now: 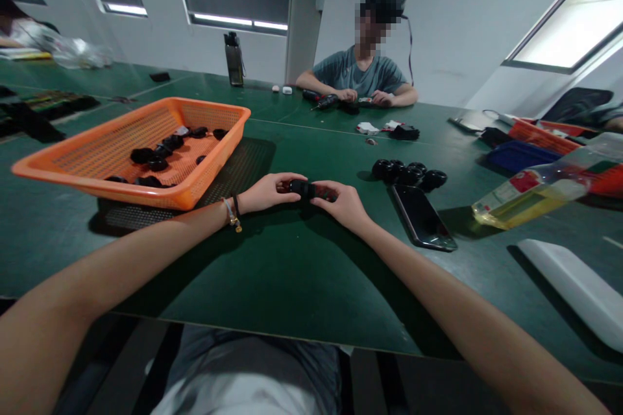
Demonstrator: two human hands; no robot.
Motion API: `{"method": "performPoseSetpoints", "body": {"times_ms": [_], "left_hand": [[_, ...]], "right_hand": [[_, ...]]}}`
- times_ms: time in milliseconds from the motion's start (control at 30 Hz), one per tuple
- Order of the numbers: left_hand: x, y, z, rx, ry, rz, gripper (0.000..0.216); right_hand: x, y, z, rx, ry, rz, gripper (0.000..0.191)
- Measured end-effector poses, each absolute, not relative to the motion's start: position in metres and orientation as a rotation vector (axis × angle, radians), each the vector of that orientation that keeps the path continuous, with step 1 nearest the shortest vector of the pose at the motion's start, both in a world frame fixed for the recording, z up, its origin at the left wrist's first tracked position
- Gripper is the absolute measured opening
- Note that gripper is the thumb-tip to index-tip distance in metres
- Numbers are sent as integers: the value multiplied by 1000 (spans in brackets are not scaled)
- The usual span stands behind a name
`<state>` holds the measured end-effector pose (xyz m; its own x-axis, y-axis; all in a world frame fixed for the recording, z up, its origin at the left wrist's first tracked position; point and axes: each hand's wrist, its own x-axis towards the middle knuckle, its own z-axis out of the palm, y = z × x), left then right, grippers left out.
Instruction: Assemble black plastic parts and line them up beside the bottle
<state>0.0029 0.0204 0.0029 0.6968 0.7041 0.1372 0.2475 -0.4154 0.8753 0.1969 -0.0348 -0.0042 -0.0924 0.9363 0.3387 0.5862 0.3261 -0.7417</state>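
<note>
Between my two hands is a small round black part (304, 189), held just above the green table (272, 272). My left hand (272, 193) grips its left side, thumb in front and fingers behind. From the right, my right hand (341, 202) closes its fingertips on the other side. What kind of part it is cannot be made out. Left of my hands stands an orange plastic basket (195, 191) with several similar black parts (158, 162) in it. To the right, a cluster of black round parts (409, 173) sits behind a smartphone (423, 217).
A bottle of yellow liquid (535, 198) lies tilted at the right, near a white box (574, 285) and blue and orange trays (520, 155). Across the table a person (363, 71) works beside a power drill (326, 102). A dark water bottle (234, 61) stands at the back.
</note>
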Motion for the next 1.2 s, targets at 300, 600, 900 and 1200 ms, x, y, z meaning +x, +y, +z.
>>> {"method": "performPoseSetpoints", "body": {"times_ms": [300,600,900,1200], "left_hand": [[3,20,3,1994,738,632,50],[4,19,5,1992,742,627,52],[3,19,5,2017,742,615,50],[4,20,3,1983,727,628,50]], "right_hand": [[198,-33,-9,-1276,-1769,583,29],[197,-34,-6,-1303,-1770,610,28],[198,-33,-8,-1302,-1767,615,26],[198,-33,-8,-1303,-1768,613,26]]}}
